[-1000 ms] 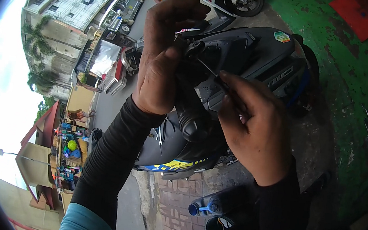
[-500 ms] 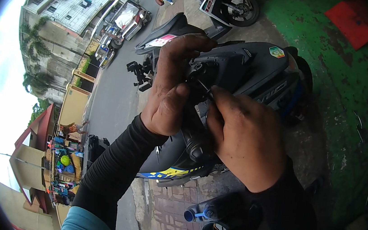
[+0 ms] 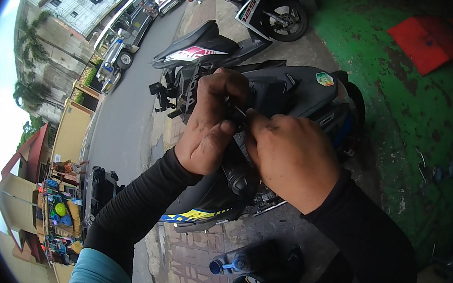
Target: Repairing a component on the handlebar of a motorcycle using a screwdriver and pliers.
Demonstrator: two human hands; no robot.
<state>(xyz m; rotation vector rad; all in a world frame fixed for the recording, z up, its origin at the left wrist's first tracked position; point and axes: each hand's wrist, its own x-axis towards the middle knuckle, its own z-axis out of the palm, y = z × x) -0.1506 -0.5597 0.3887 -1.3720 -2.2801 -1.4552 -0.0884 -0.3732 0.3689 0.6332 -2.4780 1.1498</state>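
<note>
The black scooter stands below you at the edge of the green-painted floor, with a second scooter parked beyond it. Your left hand is curled closed against its handlebar area, and your right hand pinches a thin dark tool beside it. What the left fingers grip is hidden.

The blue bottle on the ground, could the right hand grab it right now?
Probably not right away: the right hand is up at the black scooter beside the left hand, pinching something small, while the blue bottle lies low on the paving.
</note>
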